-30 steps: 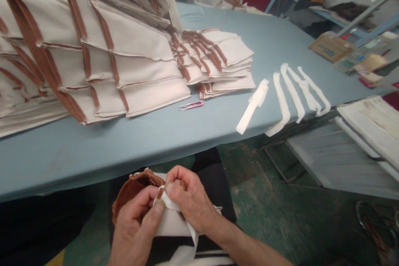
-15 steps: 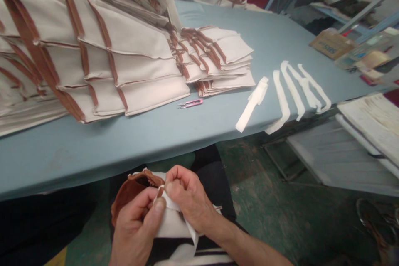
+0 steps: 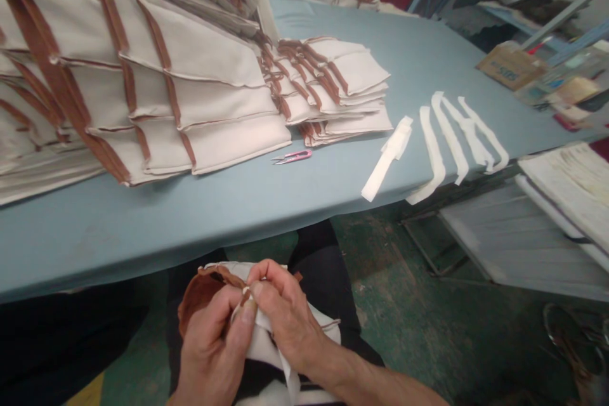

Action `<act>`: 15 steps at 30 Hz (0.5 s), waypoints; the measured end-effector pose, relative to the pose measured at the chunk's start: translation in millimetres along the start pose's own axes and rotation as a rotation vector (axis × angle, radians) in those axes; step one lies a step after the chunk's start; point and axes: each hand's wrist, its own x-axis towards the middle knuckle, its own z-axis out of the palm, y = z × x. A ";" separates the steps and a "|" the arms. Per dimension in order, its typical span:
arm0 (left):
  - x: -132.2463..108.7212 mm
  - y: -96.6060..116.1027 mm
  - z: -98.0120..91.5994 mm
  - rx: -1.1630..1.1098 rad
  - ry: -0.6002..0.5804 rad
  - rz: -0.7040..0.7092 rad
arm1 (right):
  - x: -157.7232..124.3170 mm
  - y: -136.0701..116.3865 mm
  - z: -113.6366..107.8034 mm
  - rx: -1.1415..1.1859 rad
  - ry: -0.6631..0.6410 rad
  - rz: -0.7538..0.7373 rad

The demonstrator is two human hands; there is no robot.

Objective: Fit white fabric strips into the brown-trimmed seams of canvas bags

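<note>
In my lap lies a sewn cloth piece of off-white and brown fabric [image 3: 194,301], its brown side curling open at the left. My left hand [image 3: 212,342] pinches its edge between thumb and fingers. Right beside it, my right hand [image 3: 288,320] is closed on the same edge, fingertips almost touching my left thumb. A white fabric strip [image 3: 288,377] hangs down below my right hand; its upper end is hidden by the fingers. Between the thumbs a small bit of brown shows.
Pink-handled thread snips [image 3: 292,157] lie on the blue-covered table [image 3: 214,216]. Behind are tall stacks of off-white pieces with brown edging [image 3: 228,98] and a smaller stack [image 3: 361,70]. White strips [image 3: 431,146] drape over the table edge. A cardboard box [image 3: 511,66] stands far right.
The cloth piece has shifted slightly to the right in my lap, and more of its off-white part shows beyond my right hand. Both hands keep their pinch, with small finger movements.
</note>
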 end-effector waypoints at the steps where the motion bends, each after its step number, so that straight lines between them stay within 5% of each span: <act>1: 0.2 -3.1 -0.8 0.022 -0.023 0.068 | -1.1 0.9 0.5 0.026 -0.002 0.006; 5: 0.2 -16.3 -0.8 0.081 -0.121 0.301 | -1.3 7.9 0.5 0.094 0.030 -0.007; 9: 5.7 -19.0 2.8 0.065 -0.206 0.375 | 5.2 10.3 -3.3 0.064 0.096 -0.005; 15: 20.9 -2.4 -6.1 -0.087 -0.172 0.149 | 12.6 -13.7 -18.4 -0.160 -0.059 -0.094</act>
